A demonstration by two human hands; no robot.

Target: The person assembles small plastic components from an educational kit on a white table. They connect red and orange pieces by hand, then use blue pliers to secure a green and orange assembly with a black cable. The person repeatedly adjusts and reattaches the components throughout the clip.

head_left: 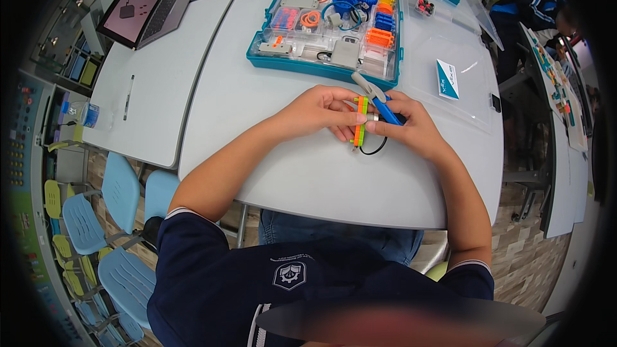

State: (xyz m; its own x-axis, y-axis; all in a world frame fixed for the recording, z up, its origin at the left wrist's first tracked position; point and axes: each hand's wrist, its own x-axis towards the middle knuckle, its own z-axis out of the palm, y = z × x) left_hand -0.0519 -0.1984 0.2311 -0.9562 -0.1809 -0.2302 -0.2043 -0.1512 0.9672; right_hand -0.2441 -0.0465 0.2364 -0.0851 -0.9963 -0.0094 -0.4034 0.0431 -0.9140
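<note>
Over the table's front part, my left hand (315, 114) pinches a small construction piece of orange and lime-green plastic beams (361, 119) between thumb and fingers. Facing it, my right hand (416, 130) is closed round a plier-like tool with blue handles and a grey head (379, 99), which tilts up to the left. The right thumb also presses near a short silvery cylinder (372, 117) against the beams' right side. A thin black cable (375, 152) loops below the piece. The right fingers are partly hidden behind the tool.
Beyond my hands stands an open teal case (257, 61) of colourful building parts. Its clear lid (469, 58), with a white-and-blue card (448, 80) on it, lies to the right. A laptop (151, 16), a pen (128, 97) and a bottle (82, 114) are at left. Another person (536, 6) sits far right.
</note>
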